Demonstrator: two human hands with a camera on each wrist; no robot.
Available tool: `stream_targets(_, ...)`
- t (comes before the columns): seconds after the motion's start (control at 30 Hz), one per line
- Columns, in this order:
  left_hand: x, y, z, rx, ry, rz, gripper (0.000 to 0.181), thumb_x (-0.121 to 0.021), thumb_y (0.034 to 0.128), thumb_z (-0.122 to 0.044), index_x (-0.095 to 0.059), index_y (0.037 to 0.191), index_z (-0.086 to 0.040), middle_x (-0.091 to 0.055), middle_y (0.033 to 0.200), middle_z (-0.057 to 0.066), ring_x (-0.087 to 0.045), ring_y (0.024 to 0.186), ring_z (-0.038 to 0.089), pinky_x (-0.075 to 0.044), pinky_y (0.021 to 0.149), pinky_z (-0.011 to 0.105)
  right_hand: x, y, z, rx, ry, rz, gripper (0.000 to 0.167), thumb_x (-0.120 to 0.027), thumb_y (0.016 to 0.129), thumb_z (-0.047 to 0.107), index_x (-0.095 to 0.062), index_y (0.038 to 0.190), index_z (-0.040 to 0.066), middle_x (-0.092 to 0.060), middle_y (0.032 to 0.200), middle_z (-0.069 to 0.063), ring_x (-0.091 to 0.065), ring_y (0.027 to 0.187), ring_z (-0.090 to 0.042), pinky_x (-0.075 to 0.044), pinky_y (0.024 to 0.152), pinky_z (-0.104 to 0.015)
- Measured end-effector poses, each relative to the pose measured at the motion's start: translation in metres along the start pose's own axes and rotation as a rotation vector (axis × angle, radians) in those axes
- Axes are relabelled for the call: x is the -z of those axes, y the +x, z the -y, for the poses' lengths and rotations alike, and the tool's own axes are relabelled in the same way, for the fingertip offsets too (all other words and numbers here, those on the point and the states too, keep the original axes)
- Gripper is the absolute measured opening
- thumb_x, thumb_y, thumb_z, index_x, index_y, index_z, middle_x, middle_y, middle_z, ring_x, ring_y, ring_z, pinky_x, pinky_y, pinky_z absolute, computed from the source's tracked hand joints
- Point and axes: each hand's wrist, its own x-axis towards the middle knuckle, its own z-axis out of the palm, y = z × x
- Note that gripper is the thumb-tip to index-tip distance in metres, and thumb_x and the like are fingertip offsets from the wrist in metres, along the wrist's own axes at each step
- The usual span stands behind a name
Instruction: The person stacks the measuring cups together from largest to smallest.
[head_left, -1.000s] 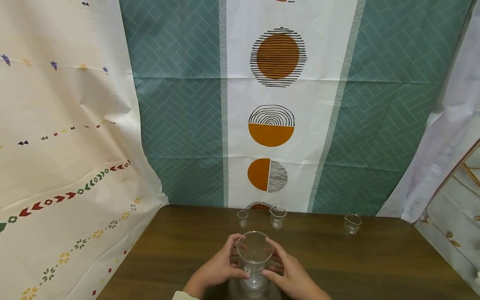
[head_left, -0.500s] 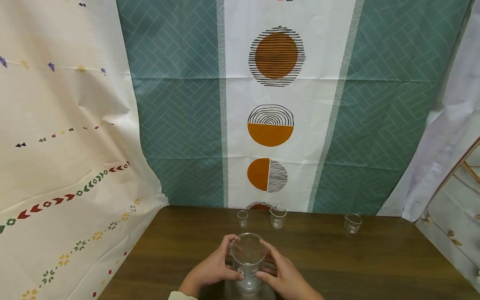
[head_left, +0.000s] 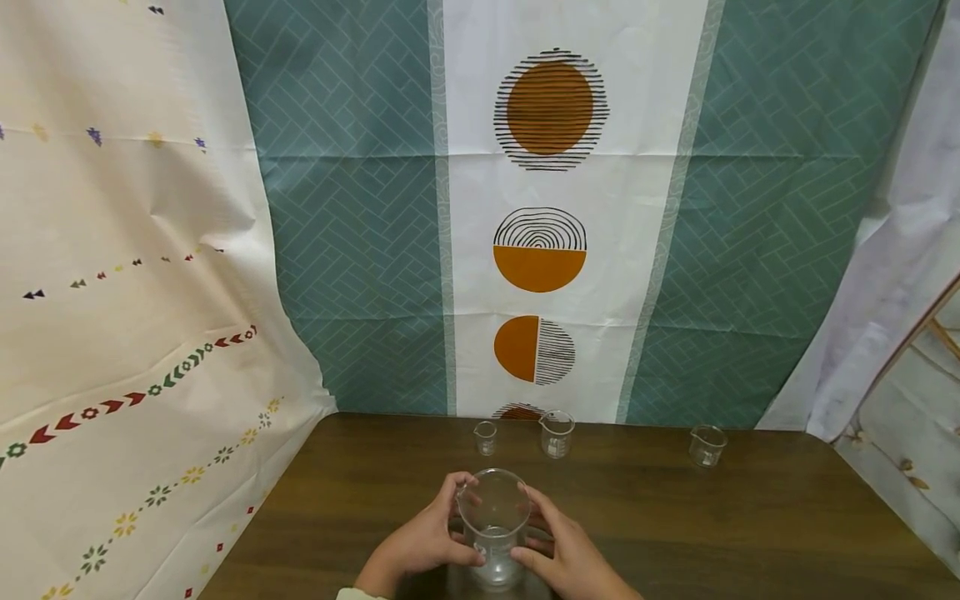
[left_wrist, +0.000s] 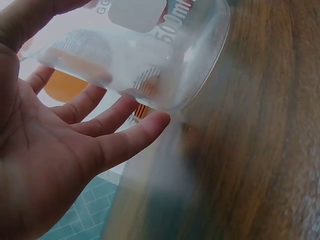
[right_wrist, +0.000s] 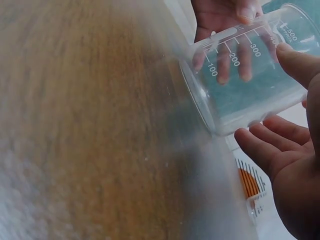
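A large clear glass beaker stands upright near the front of the table, between both hands. My left hand holds its left side, thumb in front and fingers round the back. From the right, my right hand grips it the same way. White "500ml" lettering shows on the beaker in the left wrist view. The right wrist view shows a printed scale on the beaker, its base at the tabletop; whether it touches I cannot tell. No contents are visible inside.
Three smaller glass beakers stand along the back of the brown wooden table: a tiny beaker, a medium beaker and a low beaker farther right. A patterned curtain hangs behind the table's back edge.
Both hands have shifted a little left and toward me with the large beaker between them, mostly in the first half second. The smaller beakers have stayed in place.
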Motion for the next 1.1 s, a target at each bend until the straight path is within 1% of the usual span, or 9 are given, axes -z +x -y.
stream_targets(0.2, 0.0, 0.002, -0.001, 0.001, -0.001, 0.02, 0.09, -0.081, 0.0766, -0.012, -0.017, 0.141, -0.013, -0.033, 0.142, 0.025, -0.049, 0.122, 0.04, -0.053, 0.087, 0.039, 0.002, 0.0, -0.004, 0.002, 0.007, -0.019, 0.077, -0.066, 0.092, 0.031, -0.021, 0.153, 0.017, -0.04, 0.144, -0.027, -0.046, 0.128, -0.046, -0.052, 0.093, -0.03)
stream_targets(0.33, 0.0, 0.008, -0.001, -0.028, 0.008, 0.042, 0.106, -0.083, 0.0765, -0.016, -0.007, 0.15, -0.021, -0.023, 0.152, 0.027, -0.039, 0.134, 0.043, -0.048, 0.098, 0.048, 0.005, 0.0, -0.005, 0.004, -0.005, -0.021, 0.078, -0.066, 0.092, 0.032, -0.021, 0.153, 0.016, -0.04, 0.143, -0.027, -0.046, 0.128, -0.047, -0.053, 0.093, -0.031)
stream_targets(0.4, 0.0, 0.011, -0.001, -0.048, 0.006, 0.048, 0.111, -0.083, 0.0766, -0.019, -0.002, 0.152, -0.027, -0.022, 0.154, 0.026, -0.036, 0.137, 0.042, -0.044, 0.102, 0.049, 0.005, -0.001, -0.006, 0.012, -0.019, -0.021, 0.077, -0.065, 0.092, 0.031, -0.021, 0.153, 0.016, -0.041, 0.143, -0.027, -0.047, 0.127, -0.047, -0.053, 0.092, -0.032)
stream_targets(0.47, 0.0, 0.013, 0.0, -0.068, -0.012, 0.051, 0.112, -0.084, 0.0762, -0.021, -0.001, 0.153, -0.03, -0.021, 0.156, 0.023, -0.033, 0.14, 0.04, -0.042, 0.105, 0.048, 0.005, -0.001, -0.006, 0.019, -0.025, -0.017, 0.076, -0.065, 0.093, 0.03, -0.021, 0.153, 0.016, -0.041, 0.143, -0.027, -0.048, 0.126, -0.046, -0.053, 0.092, -0.033)
stream_targets(0.57, -0.001, 0.015, 0.002, -0.1, -0.03, 0.052, 0.109, -0.084, 0.0763, -0.023, -0.006, 0.153, -0.029, -0.023, 0.157, 0.019, -0.029, 0.142, 0.04, -0.04, 0.107, 0.041, 0.001, 0.0, -0.007, 0.018, -0.023, -0.01, 0.075, -0.064, 0.093, 0.029, -0.021, 0.153, 0.017, -0.042, 0.142, -0.027, -0.049, 0.126, -0.045, -0.054, 0.091, -0.034)
stream_targets(0.67, 0.0, 0.012, 0.007, -0.126, -0.078, 0.057, 0.107, -0.083, 0.0762, -0.02, -0.01, 0.153, -0.023, -0.023, 0.157, 0.02, -0.022, 0.145, 0.042, -0.038, 0.109, 0.034, -0.004, 0.001, -0.006, 0.017, -0.004, 0.004, 0.075, -0.064, 0.093, 0.029, -0.021, 0.153, 0.017, -0.041, 0.143, -0.026, -0.049, 0.126, -0.045, -0.053, 0.091, -0.033)
stream_targets(0.8, -0.001, 0.008, 0.013, -0.156, -0.135, 0.061, 0.105, -0.083, 0.0768, -0.019, -0.01, 0.153, -0.013, -0.023, 0.156, 0.023, -0.02, 0.144, 0.046, -0.035, 0.111, 0.03, -0.008, 0.003, -0.004, 0.015, 0.032, 0.008, 0.075, -0.065, 0.093, 0.028, -0.022, 0.153, 0.016, -0.038, 0.146, -0.026, -0.047, 0.127, -0.045, -0.052, 0.093, -0.035)
stream_targets(0.97, -0.006, 0.013, 0.017, -0.186, -0.177, 0.066, 0.099, -0.083, 0.0768, -0.018, -0.017, 0.151, -0.013, -0.028, 0.154, 0.022, -0.023, 0.144, 0.044, -0.032, 0.113, 0.028, -0.005, 0.001, -0.002, 0.004, 0.039, -0.008, 0.075, -0.066, 0.093, 0.027, -0.023, 0.153, 0.016, -0.037, 0.147, -0.025, -0.047, 0.128, -0.045, -0.052, 0.094, -0.037)
stream_targets(1.1, -0.012, 0.017, 0.02, -0.183, -0.199, 0.042, 0.098, -0.084, 0.0745, -0.014, -0.02, 0.149, -0.015, -0.032, 0.152, 0.023, -0.029, 0.142, 0.042, -0.035, 0.11, 0.027, -0.001, 0.0, -0.005, 0.001, 0.015, -0.009, 0.074, -0.065, 0.093, 0.029, -0.023, 0.153, 0.019, -0.038, 0.147, -0.023, -0.048, 0.128, -0.044, -0.052, 0.094, -0.036)
